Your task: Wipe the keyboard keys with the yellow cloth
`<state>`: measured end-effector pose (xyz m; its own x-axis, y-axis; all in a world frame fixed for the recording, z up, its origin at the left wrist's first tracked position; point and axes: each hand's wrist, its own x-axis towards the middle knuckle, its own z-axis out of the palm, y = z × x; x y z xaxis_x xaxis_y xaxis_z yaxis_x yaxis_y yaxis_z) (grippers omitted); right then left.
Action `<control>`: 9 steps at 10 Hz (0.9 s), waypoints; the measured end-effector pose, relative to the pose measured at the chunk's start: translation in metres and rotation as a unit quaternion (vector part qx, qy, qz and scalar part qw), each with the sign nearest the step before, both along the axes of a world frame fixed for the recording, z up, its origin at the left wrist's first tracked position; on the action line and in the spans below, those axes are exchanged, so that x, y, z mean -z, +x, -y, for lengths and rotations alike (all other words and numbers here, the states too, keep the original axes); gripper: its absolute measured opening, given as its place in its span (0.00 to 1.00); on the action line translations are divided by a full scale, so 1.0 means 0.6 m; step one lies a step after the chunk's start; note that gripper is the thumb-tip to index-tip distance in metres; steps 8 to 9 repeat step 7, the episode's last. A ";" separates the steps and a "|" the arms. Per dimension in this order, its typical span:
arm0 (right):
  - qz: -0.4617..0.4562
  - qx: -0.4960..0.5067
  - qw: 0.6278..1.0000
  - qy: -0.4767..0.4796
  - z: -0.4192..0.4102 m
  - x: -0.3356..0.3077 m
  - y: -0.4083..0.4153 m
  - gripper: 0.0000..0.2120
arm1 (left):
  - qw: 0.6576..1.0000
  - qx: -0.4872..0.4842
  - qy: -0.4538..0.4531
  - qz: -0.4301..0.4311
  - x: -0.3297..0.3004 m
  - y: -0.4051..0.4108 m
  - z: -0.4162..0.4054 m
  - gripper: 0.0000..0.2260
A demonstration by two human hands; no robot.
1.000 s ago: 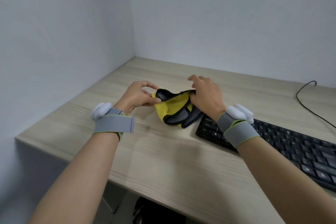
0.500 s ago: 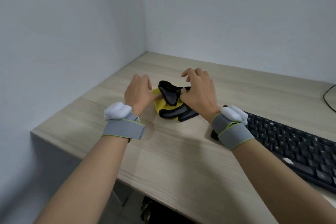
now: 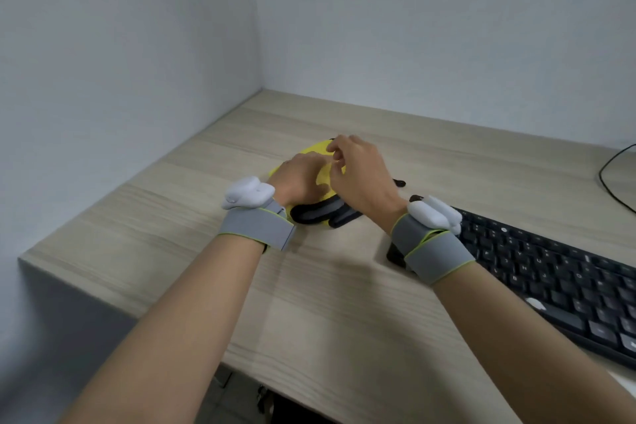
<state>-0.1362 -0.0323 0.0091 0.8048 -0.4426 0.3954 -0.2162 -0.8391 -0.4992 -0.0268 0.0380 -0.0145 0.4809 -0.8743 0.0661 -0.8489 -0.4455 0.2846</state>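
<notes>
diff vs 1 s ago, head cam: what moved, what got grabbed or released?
The yellow cloth went from bunched up off the desk to lying on it, yellow side up. The left hand dropped its pinch and now lies on the cloth; the right hand has closed in beside it, fingers curled at the cloth. Nothing released entirely. The keyboard stays unwiped.

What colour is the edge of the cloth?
Black, trimming the yellow cloth; it shows only in the head view.
</notes>
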 end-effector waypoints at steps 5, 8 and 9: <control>-0.321 0.013 0.937 -0.136 0.005 0.040 -0.003 0.23 | 0.981 -0.080 0.173 0.046 0.028 -0.006 -0.012 0.24; -0.261 0.076 0.955 -0.116 0.021 -0.002 -0.036 0.21 | 0.983 -0.119 0.126 0.064 0.000 -0.022 -0.006 0.23; -0.261 0.076 0.955 -0.116 0.021 -0.002 -0.036 0.21 | 0.983 -0.119 0.126 0.064 0.000 -0.022 -0.006 0.23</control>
